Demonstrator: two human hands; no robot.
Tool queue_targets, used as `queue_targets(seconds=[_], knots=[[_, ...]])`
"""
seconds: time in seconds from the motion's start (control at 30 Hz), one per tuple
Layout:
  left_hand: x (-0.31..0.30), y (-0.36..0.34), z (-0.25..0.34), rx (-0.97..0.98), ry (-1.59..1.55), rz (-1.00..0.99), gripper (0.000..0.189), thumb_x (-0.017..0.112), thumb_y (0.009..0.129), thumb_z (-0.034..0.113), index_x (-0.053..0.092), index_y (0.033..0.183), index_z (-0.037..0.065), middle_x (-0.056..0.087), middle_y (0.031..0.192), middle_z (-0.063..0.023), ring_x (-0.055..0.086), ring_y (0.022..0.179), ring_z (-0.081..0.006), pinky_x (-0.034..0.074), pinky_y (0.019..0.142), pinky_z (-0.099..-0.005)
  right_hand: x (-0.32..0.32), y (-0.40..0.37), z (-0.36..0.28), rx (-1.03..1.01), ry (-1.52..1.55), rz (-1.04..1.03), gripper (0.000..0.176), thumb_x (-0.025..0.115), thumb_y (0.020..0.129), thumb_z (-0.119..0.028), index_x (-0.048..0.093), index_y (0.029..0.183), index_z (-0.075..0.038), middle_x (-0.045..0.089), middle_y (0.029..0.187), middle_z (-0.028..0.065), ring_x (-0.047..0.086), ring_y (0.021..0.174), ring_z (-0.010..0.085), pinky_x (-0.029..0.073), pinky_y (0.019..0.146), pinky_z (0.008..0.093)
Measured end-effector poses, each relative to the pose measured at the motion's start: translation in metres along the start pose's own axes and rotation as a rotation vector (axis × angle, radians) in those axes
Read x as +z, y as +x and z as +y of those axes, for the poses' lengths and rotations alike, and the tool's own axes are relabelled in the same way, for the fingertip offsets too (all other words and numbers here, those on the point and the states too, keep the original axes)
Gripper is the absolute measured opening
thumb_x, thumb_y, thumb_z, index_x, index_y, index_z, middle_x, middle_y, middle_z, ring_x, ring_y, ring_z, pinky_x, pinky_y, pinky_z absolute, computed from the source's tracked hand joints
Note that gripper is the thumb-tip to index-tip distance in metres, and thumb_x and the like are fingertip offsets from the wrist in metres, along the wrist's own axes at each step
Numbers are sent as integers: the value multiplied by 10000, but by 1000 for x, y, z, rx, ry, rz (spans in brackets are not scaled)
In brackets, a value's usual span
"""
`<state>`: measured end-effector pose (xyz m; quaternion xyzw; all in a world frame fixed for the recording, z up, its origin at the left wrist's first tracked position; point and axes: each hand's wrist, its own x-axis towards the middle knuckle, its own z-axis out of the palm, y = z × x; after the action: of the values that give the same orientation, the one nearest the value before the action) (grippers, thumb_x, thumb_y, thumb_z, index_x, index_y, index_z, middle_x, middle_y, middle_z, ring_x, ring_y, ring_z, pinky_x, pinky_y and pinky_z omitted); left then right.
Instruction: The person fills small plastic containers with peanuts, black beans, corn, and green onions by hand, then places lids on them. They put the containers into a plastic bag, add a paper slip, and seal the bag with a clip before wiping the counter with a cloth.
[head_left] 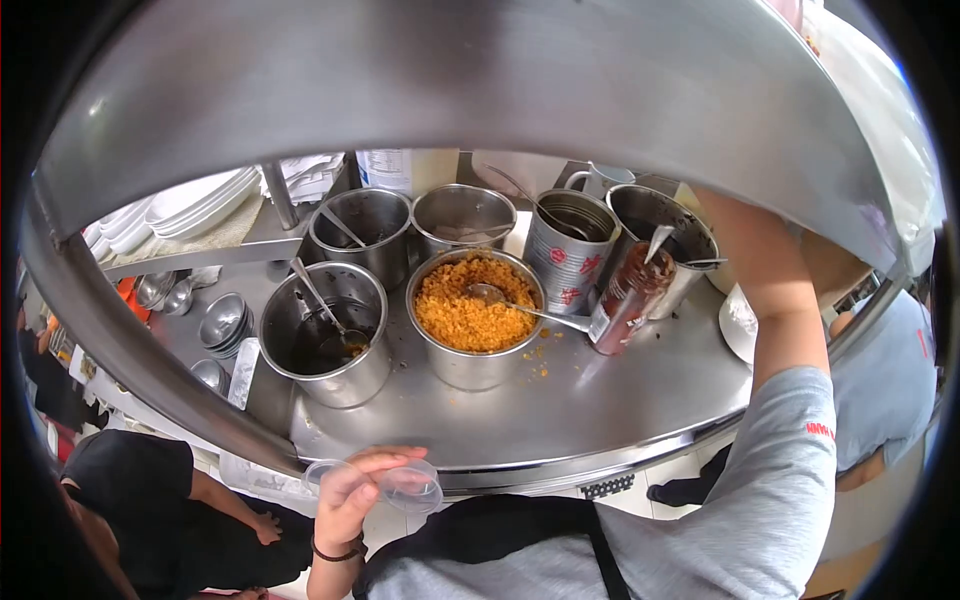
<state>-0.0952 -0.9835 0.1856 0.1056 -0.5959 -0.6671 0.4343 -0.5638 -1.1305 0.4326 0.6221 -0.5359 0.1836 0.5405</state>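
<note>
Nearer than the crumb pot (pixel 475 374), thin clear cups (pixel 412 490) are pinched in the left hand (pixel 343 508), its fingers narrowed, perhaps to free their mouths. In the pot, a metal spoon (pixel 560 320) is leaned outward, presumably for easy grasping, over grainy orange crumbs (pixel 450 312). Beyond, rightward, the right forearm (pixel 782 290) is extended (its hand is hidden; finger state cannot be told).

Left hand (pixel 355 490) is gripping in front of torso (pixel 500 540), fingers bending; right arm (pixel 785 300) is reaching forward, its hand hiding from view.
</note>
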Motion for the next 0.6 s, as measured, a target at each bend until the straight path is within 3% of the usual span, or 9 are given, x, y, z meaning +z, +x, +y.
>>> queue_targets(seconds=[0.23,0.5,0.57,0.6], knots=[[4,1,-3,74,34,31,410,499,887,283,535,1095,-69,511,1120,-261,521,1049,-395,512,779,-447,-61,-41,27,37,11,-21,241,612,789,-149,577,987,-16,603,924,110,587,868,245,469,777,364],[19,6,2,40,-7,50,369,485,892,275,554,1060,-47,493,1149,-252,545,1007,-385,537,717,-424,-102,-103,11,88,253,-212,246,621,785,-143,577,990,-13,604,925,107,592,864,238,476,770,359],[22,7,2,13,-19,34,361,481,893,273,557,1056,-41,490,1154,-254,551,998,-379,538,710,-420,-105,-118,5,389,556,-166,269,656,770,-110,572,1004,-6,605,929,89,604,851,167,502,730,292],[24,8,0,15,-18,22,354,480,894,268,560,1055,-37,491,1156,-254,555,992,-372,538,702,-410,-109,-124,1,398,549,-168,269,656,770,-110,572,1004,-6,605,929,89,604,851,167,502,730,292]])
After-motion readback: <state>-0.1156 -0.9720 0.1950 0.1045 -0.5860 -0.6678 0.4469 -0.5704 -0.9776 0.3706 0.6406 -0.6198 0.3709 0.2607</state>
